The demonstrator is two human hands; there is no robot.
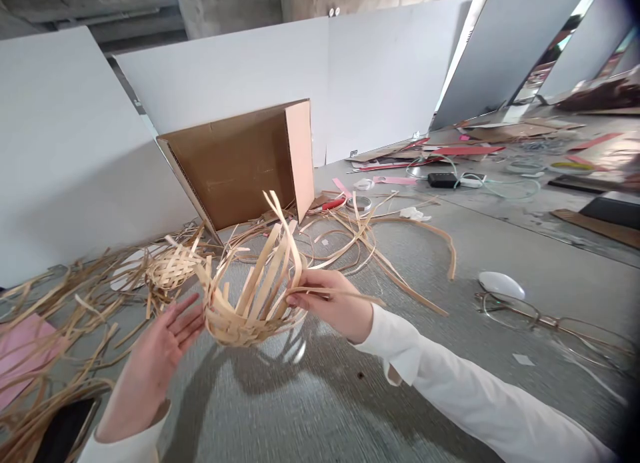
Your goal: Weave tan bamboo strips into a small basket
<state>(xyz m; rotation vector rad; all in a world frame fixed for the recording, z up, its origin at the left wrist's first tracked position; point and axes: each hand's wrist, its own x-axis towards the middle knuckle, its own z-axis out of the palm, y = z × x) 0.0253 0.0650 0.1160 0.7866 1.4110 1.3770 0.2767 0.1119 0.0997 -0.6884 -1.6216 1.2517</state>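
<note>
Gripping is on at centre frame: the basket (250, 310) is pinched at its right side by the R hand (327, 306), thumb & fingers closed on the strips, w/ 1 long loose strip caught there too. The L hand (155, 363) is held open, palm turned in, fingers spread, just beside the basket's left side; no grip there, and contact can't be told. So the R hand is the nearer one, the basket sits between the 2 hands, above the grey table (320, 396). Its woven base is low & toward the L hand; its long axis runs up along the unwoven strips, tilted away toward the R hand side.

Count so far: 2 hands, 1 basket held, 1 smaller woven piece (170, 270) lying left of it, not touched. Loose strips (85, 296) are heaped left & strewn ahead, too many to count. Also seen: 1 cardboard box (233, 166) tipped on its side ahead, 1 pink sheet (23, 356) at far left, 1 phone (65, 431) at bottom left, 1 mouse (501, 285) & 1 pair of glasses (550, 326) off to the right.
</note>
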